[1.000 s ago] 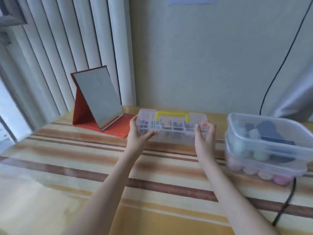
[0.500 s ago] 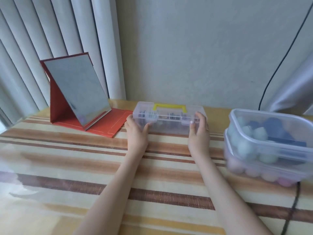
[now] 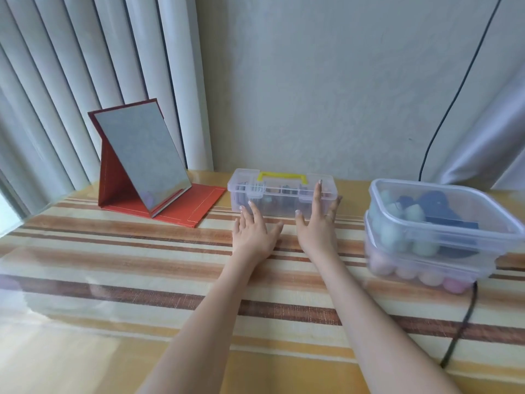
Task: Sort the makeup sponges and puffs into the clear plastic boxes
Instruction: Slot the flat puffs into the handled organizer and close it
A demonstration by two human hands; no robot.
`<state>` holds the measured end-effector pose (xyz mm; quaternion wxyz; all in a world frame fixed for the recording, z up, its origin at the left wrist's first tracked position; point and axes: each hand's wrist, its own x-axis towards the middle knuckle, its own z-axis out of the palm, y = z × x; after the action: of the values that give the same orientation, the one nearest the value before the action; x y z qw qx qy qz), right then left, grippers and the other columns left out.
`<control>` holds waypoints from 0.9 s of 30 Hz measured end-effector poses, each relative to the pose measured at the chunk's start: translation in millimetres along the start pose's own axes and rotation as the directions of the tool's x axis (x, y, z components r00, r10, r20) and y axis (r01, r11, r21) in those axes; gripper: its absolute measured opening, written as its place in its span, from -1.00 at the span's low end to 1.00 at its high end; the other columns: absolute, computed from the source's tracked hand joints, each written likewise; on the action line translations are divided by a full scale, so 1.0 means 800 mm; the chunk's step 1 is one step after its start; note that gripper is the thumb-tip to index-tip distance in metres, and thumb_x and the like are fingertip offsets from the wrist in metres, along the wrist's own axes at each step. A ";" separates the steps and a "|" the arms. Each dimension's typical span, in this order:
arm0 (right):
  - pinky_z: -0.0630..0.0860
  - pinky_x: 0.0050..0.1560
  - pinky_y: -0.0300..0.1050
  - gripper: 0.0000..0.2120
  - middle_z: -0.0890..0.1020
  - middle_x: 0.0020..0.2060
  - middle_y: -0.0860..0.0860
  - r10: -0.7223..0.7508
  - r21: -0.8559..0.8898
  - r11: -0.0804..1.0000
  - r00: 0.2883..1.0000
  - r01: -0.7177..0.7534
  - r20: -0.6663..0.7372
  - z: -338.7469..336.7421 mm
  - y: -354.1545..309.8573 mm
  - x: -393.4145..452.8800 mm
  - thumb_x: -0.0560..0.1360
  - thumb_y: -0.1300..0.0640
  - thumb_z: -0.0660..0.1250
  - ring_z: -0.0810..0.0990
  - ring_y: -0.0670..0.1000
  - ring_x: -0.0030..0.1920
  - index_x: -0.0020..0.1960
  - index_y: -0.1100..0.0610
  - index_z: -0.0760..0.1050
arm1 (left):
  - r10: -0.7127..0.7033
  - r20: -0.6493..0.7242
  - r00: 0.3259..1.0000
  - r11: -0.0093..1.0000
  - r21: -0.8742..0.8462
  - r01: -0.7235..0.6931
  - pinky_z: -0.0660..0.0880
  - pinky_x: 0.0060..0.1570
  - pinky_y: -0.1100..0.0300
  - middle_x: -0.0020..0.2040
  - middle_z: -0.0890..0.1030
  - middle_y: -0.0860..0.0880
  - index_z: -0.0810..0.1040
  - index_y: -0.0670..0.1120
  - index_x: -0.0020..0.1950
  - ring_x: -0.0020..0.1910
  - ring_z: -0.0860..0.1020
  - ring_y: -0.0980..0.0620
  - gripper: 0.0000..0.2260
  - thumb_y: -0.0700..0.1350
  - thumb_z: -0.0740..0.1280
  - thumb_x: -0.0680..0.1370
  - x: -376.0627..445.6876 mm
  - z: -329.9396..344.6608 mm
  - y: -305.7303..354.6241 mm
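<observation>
Centrally, clear compartment box (image 3: 281,199), yellow handle, dark items inside; both hands (image 3: 284,231) flat, fingers straight, touching its front.

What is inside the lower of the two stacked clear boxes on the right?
Through the lower box's wall, rounded pink and pale sponges show along its front. The upper box sits on it and covers the rest.

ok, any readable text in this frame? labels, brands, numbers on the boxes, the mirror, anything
None readable.
Yellow-handled clear case: no label or print visible.
Stacked clear tubs: no label or print visible.
Red folding mirror: no brand mark visible on its frame or base.
Striped table cover: pattern only, no text.
</observation>
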<state>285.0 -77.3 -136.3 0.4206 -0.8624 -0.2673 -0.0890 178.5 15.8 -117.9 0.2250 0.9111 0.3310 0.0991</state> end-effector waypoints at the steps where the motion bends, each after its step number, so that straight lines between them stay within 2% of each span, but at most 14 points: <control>1: 0.47 0.24 0.16 -0.25 -0.29 0.52 0.21 0.010 -0.008 1.000 1.000 -0.009 0.010 -0.002 -0.002 -0.001 0.59 -0.08 0.15 0.05 0.23 0.54 0.47 -0.31 -0.37 | 0.013 0.006 1.000 1.000 0.008 -0.013 -0.17 0.49 0.02 0.56 -0.16 -0.21 -0.29 -0.17 0.54 0.55 -0.14 -0.08 -0.25 0.26 -0.03 0.59 -0.003 0.000 -0.001; 4: 0.31 0.40 0.10 -0.35 -0.16 0.54 0.24 0.020 0.041 0.999 0.998 -0.022 0.054 -0.014 -0.012 -0.017 0.62 0.00 0.14 -0.13 0.17 0.56 0.55 -0.19 -0.19 | 0.067 0.024 0.997 0.998 0.021 -0.067 -0.14 0.50 0.01 0.58 -0.03 -0.13 -0.22 -0.19 0.55 0.55 -0.11 -0.03 -0.29 0.22 -0.03 0.60 -0.022 -0.001 0.001; 6: 0.31 0.37 0.01 -0.46 0.11 0.54 0.19 -0.029 0.124 0.992 1.000 0.027 0.010 -0.026 -0.018 -0.039 0.62 0.13 0.14 0.11 0.17 0.53 0.56 -0.05 0.07 | 0.073 0.025 0.997 0.997 -0.034 -0.072 -0.13 0.49 0.03 0.57 0.05 -0.12 -0.16 -0.16 0.56 0.55 -0.08 -0.04 -0.33 0.20 -0.03 0.62 -0.041 -0.004 0.007; 8: 0.44 0.13 -0.06 -0.60 0.52 0.29 0.13 -0.065 0.155 0.984 0.987 0.088 -0.146 -0.046 -0.023 -0.065 0.58 0.26 0.15 0.50 0.19 0.25 0.40 0.08 0.38 | 0.053 0.014 0.999 0.972 -0.230 -0.048 -0.08 0.49 0.05 0.56 0.08 -0.10 -0.08 -0.11 0.57 0.55 -0.02 -0.07 -0.39 0.16 0.00 0.63 -0.060 -0.009 0.016; 9: 0.46 0.02 -0.08 -0.66 0.62 0.14 0.08 -0.097 0.150 0.980 0.969 0.133 -0.228 -0.061 -0.029 -0.078 0.55 0.29 0.14 0.58 0.17 0.10 0.28 0.12 0.47 | 0.045 0.007 0.999 0.918 -0.394 -0.038 -0.04 0.49 0.07 0.56 0.09 -0.08 -0.03 -0.08 0.57 0.55 0.02 -0.07 -0.42 0.15 0.02 0.63 -0.071 -0.011 0.023; 11: 0.48 -0.07 -0.09 -0.71 0.66 -0.01 0.04 -0.268 0.094 0.941 0.886 0.325 -0.379 -0.096 -0.041 -0.101 0.49 0.31 0.11 0.61 0.09 -0.03 0.10 0.16 0.53 | 0.064 0.000 0.998 0.708 -0.705 -0.045 0.02 0.43 0.18 0.56 0.11 0.00 0.05 -0.04 0.57 0.53 0.09 0.00 -0.44 0.16 0.06 0.63 -0.097 -0.016 0.047; 13: 0.44 -0.03 -0.07 -0.73 0.65 -0.05 0.08 -0.422 -0.044 0.882 0.744 0.470 -0.519 -0.132 -0.049 -0.116 0.44 0.32 0.12 0.56 0.09 -0.02 0.04 0.18 0.52 | 0.124 -0.012 0.992 0.553 -0.830 -0.079 0.05 0.36 0.27 0.55 0.12 0.07 0.10 -0.01 0.56 0.52 0.10 0.11 -0.46 0.17 0.08 0.62 -0.119 -0.022 0.079; 14: 0.40 0.02 -0.04 -0.74 0.63 -0.04 0.11 -0.432 -0.103 0.877 0.677 0.469 -0.597 -0.150 -0.048 -0.118 0.42 0.33 0.14 0.52 0.12 0.00 0.04 0.17 0.51 | 0.166 -0.003 0.986 0.505 -0.859 -0.087 0.06 0.34 0.29 0.54 0.12 0.11 0.11 0.01 0.55 0.51 0.10 0.15 -0.45 0.17 0.10 0.62 -0.126 -0.023 0.096; 16: 0.33 0.11 -0.01 -0.73 0.59 0.05 0.14 -0.326 -0.107 0.921 0.594 0.374 -0.735 -0.184 -0.038 -0.118 0.41 0.31 0.19 0.47 0.13 0.10 0.07 0.17 0.50 | 0.272 0.035 0.962 0.456 -0.884 -0.097 0.07 0.32 0.29 0.53 0.12 0.17 0.07 0.06 0.56 0.48 0.11 0.21 -0.41 0.19 0.16 0.59 -0.136 -0.024 0.128; 19: 0.27 0.27 0.01 -0.68 0.51 0.25 0.13 -0.166 -0.058 0.977 0.561 0.206 -0.811 -0.224 -0.004 -0.114 0.47 0.24 0.25 0.40 0.14 0.28 0.21 0.14 0.50 | 0.365 0.075 0.928 0.449 -0.887 -0.105 0.18 0.33 0.24 0.51 0.14 0.17 0.00 0.11 0.56 0.44 0.18 0.21 -0.27 0.19 0.32 0.51 -0.144 -0.012 0.164; 21: 0.21 0.36 0.05 -0.63 0.39 0.40 0.10 -0.024 0.031 0.996 0.608 0.079 -0.794 -0.242 0.020 -0.106 0.52 0.10 0.23 0.31 0.13 0.40 0.32 0.05 0.44 | 0.359 0.072 0.930 0.423 -0.901 -0.093 0.23 0.39 0.14 0.52 0.15 0.16 -0.01 0.14 0.56 0.45 0.22 0.16 -0.19 0.20 0.40 0.45 -0.144 -0.003 0.177; 23: 0.18 0.43 0.07 -0.56 0.28 0.48 0.05 0.196 0.253 0.967 0.662 -0.011 -0.723 -0.256 0.040 -0.096 0.54 -0.05 0.16 0.21 0.08 0.47 0.42 -0.03 0.34 | 0.338 0.080 0.938 0.392 -0.918 -0.063 0.25 0.39 0.09 0.52 0.18 0.14 -0.02 0.16 0.55 0.44 0.25 0.13 -0.18 0.21 0.40 0.45 -0.142 0.006 0.186; 25: 0.22 0.43 0.04 -0.51 0.29 0.48 -0.03 0.382 0.498 0.865 0.722 -0.060 -0.577 -0.265 0.052 -0.088 0.56 -0.16 0.11 0.26 0.02 0.45 0.47 -0.09 0.24 | 0.319 0.109 0.941 0.378 -0.926 -0.021 0.24 0.33 0.12 0.51 0.21 0.14 -0.01 0.16 0.55 0.42 0.27 0.12 -0.24 0.25 0.32 0.48 -0.139 0.013 0.193; 27: 0.33 0.35 -0.01 -0.49 0.37 0.43 -0.06 0.459 0.619 0.773 0.795 -0.138 -0.396 -0.266 0.060 -0.083 0.56 -0.27 0.06 0.38 -0.01 0.35 0.46 -0.13 0.24 | 0.312 0.112 0.943 0.361 -0.932 -0.009 0.25 0.24 0.17 0.42 0.34 0.17 0.12 0.12 0.52 0.32 0.37 0.19 -0.37 0.26 0.24 0.52 -0.134 0.020 0.199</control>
<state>269.7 -291.3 -59.7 0.7198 -0.6734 -0.0090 -0.1684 191.4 -167.3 -59.3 0.7253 0.6623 0.0936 0.1630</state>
